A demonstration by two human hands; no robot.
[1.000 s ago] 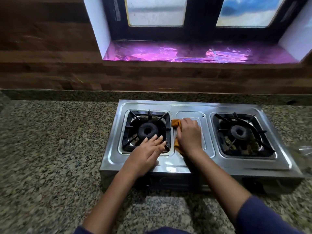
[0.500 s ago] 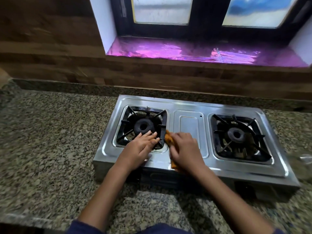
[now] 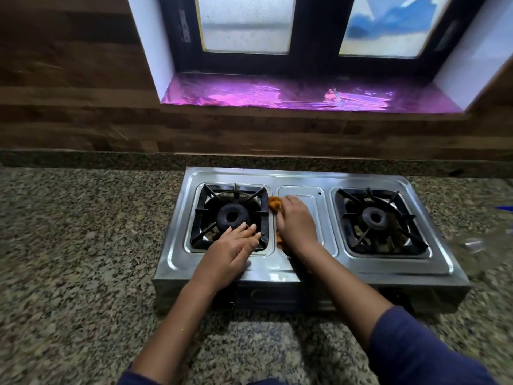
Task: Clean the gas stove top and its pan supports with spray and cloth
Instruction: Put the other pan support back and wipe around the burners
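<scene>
A two-burner steel gas stove [image 3: 313, 268] sits on the granite counter. Black pan supports stand over its left burner [image 3: 231, 215] and right burner [image 3: 377, 220]. My left hand [image 3: 230, 251] lies flat with straight fingers on the near right part of the left pan support and the steel rim. My right hand [image 3: 295, 223] presses an orange cloth [image 3: 274, 204] onto the steel panel between the burners; most of the cloth is hidden under the hand, and its fingers curl over it.
The speckled granite counter [image 3: 83, 245] spreads left and in front of the stove. A clear plastic item [image 3: 477, 243] and a blue tip [image 3: 503, 208] show at the right edge. A wooden wall and a window sill with purple foil [image 3: 277, 93] lie behind.
My right hand has pushed the cloth from the stove's near edge toward the back along the centre panel. My left hand stays on the left pan support.
</scene>
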